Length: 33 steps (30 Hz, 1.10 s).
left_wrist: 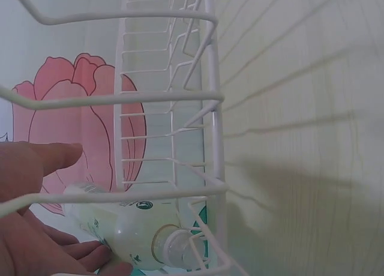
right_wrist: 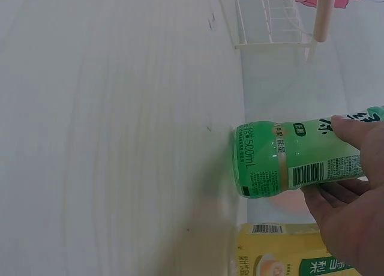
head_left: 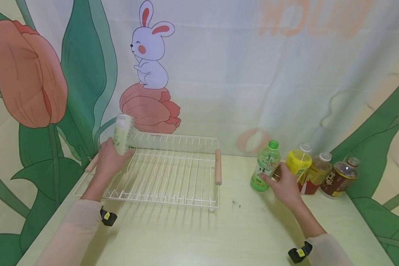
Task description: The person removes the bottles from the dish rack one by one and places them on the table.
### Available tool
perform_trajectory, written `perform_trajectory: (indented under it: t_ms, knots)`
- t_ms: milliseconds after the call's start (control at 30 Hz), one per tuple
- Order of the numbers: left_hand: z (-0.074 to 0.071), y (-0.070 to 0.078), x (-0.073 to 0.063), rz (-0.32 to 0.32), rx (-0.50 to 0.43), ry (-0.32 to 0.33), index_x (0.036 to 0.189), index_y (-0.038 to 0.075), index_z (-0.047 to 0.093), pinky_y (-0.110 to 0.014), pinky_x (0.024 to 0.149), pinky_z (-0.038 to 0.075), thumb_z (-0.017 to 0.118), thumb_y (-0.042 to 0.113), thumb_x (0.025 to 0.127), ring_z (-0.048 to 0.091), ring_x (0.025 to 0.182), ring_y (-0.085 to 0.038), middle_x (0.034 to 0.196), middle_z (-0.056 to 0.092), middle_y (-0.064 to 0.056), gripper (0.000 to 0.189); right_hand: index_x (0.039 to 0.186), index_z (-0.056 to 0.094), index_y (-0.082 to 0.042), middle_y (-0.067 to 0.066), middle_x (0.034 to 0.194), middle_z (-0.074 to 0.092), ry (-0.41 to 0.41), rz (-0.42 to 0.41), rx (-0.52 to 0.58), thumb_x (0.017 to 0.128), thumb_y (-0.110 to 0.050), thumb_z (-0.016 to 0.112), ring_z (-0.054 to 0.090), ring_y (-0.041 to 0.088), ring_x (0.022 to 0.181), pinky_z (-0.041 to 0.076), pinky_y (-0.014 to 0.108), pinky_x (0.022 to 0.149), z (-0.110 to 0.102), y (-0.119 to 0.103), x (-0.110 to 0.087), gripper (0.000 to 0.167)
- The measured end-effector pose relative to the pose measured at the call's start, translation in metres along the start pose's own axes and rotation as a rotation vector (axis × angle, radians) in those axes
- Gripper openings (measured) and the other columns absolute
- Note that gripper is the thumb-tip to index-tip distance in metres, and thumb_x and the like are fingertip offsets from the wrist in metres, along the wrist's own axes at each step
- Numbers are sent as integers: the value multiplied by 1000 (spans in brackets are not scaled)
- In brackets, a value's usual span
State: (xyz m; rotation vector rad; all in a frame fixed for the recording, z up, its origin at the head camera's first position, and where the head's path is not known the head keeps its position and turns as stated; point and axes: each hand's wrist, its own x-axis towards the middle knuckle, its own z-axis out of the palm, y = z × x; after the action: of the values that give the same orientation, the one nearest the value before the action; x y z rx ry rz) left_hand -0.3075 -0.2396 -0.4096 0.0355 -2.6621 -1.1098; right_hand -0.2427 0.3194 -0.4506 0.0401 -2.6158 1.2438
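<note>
At the rack's left end, a pale bottle with a whitish-green label stands upside down, slightly tilted. Its neck points down among the wires in the left wrist view. My left hand is around its lower side, the thumb straight and apart from the bottle, the fingers loose beside it. On the right, my right hand grips a green drink bottle, thumb in front and fingers behind. That bottle is capless, upright and leaning a little. The white wire dish rack has wooden handles.
Right of the green bottle stand a yellow-labelled bottle, a red-labelled bottle and a brown-labelled bottle, close together. A printed curtain hangs behind the table. Small dark marks lie right of the rack.
</note>
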Motion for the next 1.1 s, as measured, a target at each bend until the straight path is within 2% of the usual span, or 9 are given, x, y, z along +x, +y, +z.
perform_trajectory:
  t_ms: [333,533,700,867,967,1100]
  knots:
    - [2,4,-2,-12,76,-35,155,-21,18,-73,103,40,70,36,99,37,130,-59,144,35,-45,96,152,41,1,29,153,51,-26,12,-48,102,-41,73,50,50,140,46,61,111,2,11,-2,73]
    - [5,1,1,20,96,-33,153,-20,24,-69,98,45,75,33,97,41,122,-54,142,34,-43,93,150,43,-2,28,149,55,-37,0,-65,103,-42,71,53,48,138,49,60,108,1,11,0,68]
    - [9,-2,4,13,161,-19,146,-23,33,-66,93,49,74,33,97,47,114,-51,137,39,-41,85,149,44,1,29,147,57,-55,-5,-84,103,-39,71,56,48,135,52,57,105,1,6,2,66]
    - [13,-3,4,-14,241,-46,150,-21,30,-66,91,51,72,34,99,52,115,-52,133,45,-39,87,146,45,5,32,143,58,-64,0,-119,104,-33,71,59,49,131,54,57,102,1,3,-1,62]
    - [13,-3,4,-34,253,-54,154,-18,26,-66,90,52,71,35,100,52,118,-52,135,44,-38,88,145,45,6,34,141,59,-64,-8,-135,104,-31,70,60,50,129,55,58,101,1,2,-2,61]
    - [14,-4,7,-28,253,-57,155,-17,25,-67,89,52,70,34,100,53,118,-53,136,43,-39,88,146,44,7,34,141,59,-74,2,-152,105,-32,69,60,50,129,56,57,100,-2,-2,-2,61]
